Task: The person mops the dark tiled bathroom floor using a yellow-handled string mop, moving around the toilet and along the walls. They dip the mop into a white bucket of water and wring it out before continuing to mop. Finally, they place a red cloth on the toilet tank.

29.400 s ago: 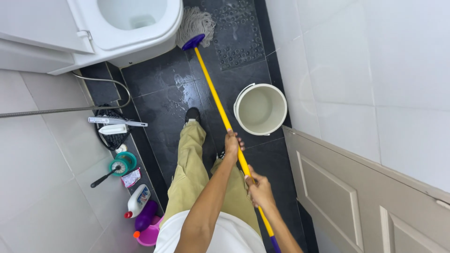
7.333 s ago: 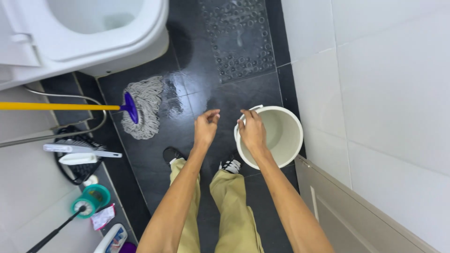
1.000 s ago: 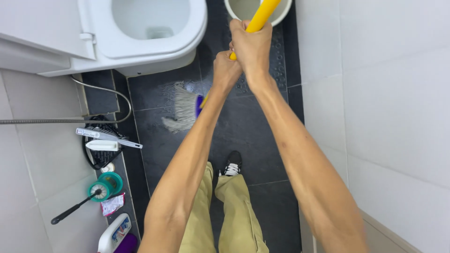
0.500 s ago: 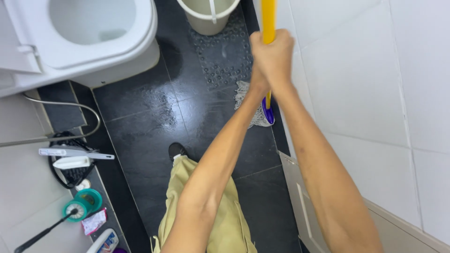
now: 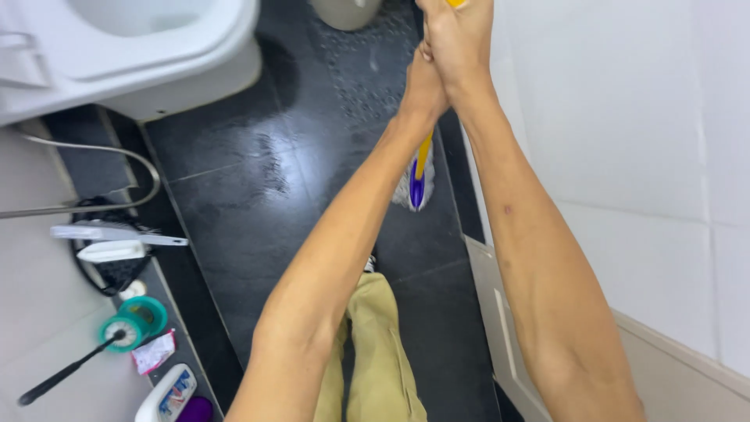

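Mop (image 5: 419, 173) swung beneath both hands (image 5: 457, 35).

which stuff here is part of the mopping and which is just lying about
In use:
- left hand and right hand, both gripping the yellow mop handle
- mop head on the wet black floor
- bucket

Lying about:
- toilet
- toilet brush
- dustpan
- cleaner bottle
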